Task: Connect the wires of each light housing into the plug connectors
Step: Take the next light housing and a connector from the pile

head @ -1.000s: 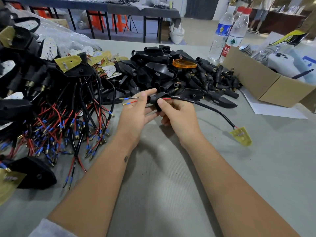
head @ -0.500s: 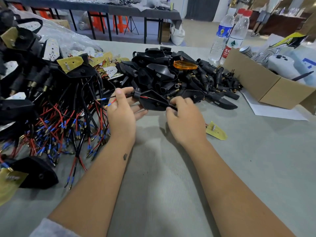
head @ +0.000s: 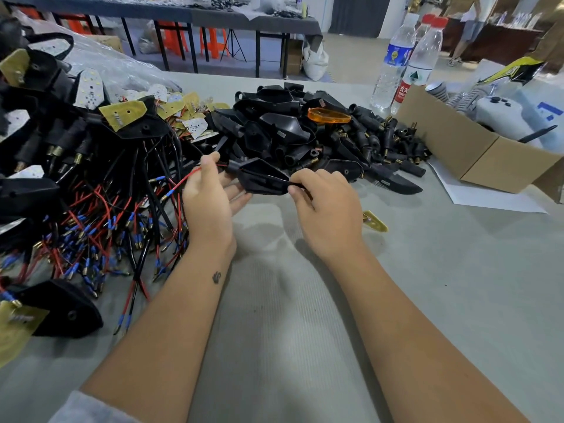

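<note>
Housing (head: 262,178) between hands, bare mat (head: 290,315) below.

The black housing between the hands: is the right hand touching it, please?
Touching. The head view shows the right hand pinching the narrow end of the black housing, with no gap showing between them.

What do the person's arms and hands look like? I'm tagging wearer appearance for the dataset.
Both forearms are bare, with no gloves, rings, watch or bracelets visible. The left hand has a small dark tattoo on the forearm just below the wrist. A pale grey sleeve edge shows at the left elbow. The right hand and its forearm carry no markings.
</note>
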The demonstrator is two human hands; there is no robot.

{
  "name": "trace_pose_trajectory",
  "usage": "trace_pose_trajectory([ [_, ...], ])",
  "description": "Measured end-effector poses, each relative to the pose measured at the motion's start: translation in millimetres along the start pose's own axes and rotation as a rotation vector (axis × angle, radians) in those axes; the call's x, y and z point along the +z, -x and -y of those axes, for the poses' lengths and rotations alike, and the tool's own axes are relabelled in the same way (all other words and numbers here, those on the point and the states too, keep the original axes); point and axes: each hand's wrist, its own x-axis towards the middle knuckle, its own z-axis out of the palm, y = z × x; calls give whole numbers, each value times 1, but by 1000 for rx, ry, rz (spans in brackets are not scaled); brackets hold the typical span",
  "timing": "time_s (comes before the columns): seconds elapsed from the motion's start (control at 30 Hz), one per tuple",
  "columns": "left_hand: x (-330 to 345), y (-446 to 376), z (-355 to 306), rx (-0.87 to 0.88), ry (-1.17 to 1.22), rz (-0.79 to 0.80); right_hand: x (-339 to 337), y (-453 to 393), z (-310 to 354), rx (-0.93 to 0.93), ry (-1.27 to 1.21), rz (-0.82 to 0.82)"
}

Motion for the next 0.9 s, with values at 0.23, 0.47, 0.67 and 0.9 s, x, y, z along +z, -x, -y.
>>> trace_pose_trajectory([
  [0.23,3,5,7,-21,-145,225,2,0,1,27,-14,-21],
  [0.47,1,5,8,17,-144,250,6,1,5,14,-248,-66],
  [0.67,5,7,5,-109,-50,315,4,-1,5,-48,-298,-163],
  [0.9,4,8,7,176,-160,297,4,0,5,-27,-173,-133],
])
